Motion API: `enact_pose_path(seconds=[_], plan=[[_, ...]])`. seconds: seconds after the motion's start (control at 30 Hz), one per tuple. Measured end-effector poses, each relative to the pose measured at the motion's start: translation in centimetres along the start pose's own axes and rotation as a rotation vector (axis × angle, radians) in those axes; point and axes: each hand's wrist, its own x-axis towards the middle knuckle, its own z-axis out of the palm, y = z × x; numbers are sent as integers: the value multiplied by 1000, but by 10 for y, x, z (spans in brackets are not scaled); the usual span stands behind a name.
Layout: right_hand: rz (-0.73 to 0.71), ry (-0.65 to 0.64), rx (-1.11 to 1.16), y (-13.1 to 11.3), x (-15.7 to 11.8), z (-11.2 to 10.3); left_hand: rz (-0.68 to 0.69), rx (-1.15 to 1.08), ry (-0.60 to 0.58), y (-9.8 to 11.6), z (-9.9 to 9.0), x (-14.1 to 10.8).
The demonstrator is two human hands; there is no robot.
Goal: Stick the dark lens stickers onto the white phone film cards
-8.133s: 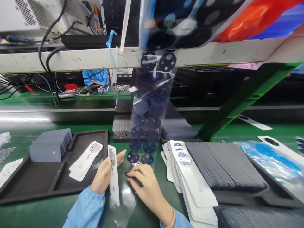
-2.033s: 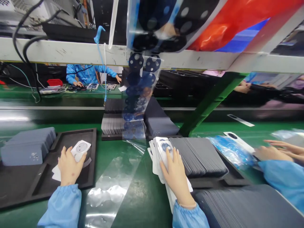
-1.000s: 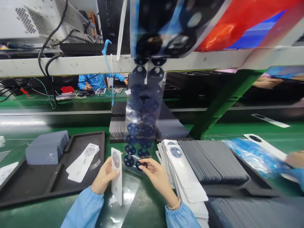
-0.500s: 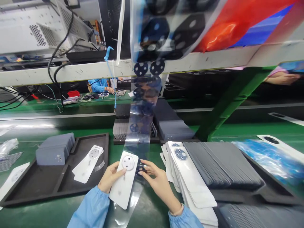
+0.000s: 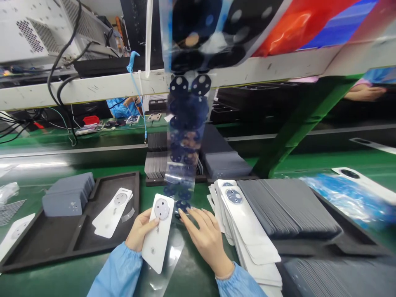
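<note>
My left hand (image 5: 140, 229) is closed on a white phone back panel (image 5: 159, 237), thumb on its face. The panel tilts up, a round pale cover with several dark holes near its top. Beside it, my right hand (image 5: 206, 237) is open, fingers stretched out and fingertips at a dark round camera-lens sticker (image 5: 182, 205). This sticker is on the lower part of a clear film strip (image 5: 181, 173) carrying several like it, which hangs from above. My right thumb is not clearly visible.
At left, a black tray (image 5: 52, 239) holds grey panels (image 5: 66, 198) and white panels (image 5: 111, 212). White panels (image 5: 252, 243) are stacked at right, beside a row of grey panels (image 5: 287, 206). A green post (image 5: 297, 128) and white shelf beam (image 5: 102, 87) stand behind. A co-worker's sleeve (image 5: 119, 108) shows.
My right hand has gone from a pinch at the dark sticker to stretched fingers over the strip. The left hand still holds the white panel, nearly in place. The view has shifted slightly.
</note>
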Motion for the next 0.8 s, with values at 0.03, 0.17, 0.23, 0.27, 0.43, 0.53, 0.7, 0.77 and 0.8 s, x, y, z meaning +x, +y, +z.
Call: enact_pose_path(seconds=[0.03,0.17,0.23,0.27,0.43,0.53,0.7,0.77,0.8], plan=[[-27,-15,13,0,0,0,2,-5,5,0,0,0],[-115,-43,161,-6,4,-7,-2,-11,60,1,2,1],[-34,-81,394,-10,10,-13,-9,-10,111,1,3,3],[70,-101,528,-12,13,-17,-8,-5,144,1,3,4],[792,-67,934,-15,31,-24,165,142,366,-3,2,6],[1034,-49,1034,-17,37,-16,340,254,407,-9,8,1],[1099,-109,1112,-34,39,6,298,324,246,-25,20,-8],[1105,-141,1115,-40,37,13,297,382,210,-29,22,-10],[1111,-143,1100,-42,35,16,303,410,201,-30,22,-11]])
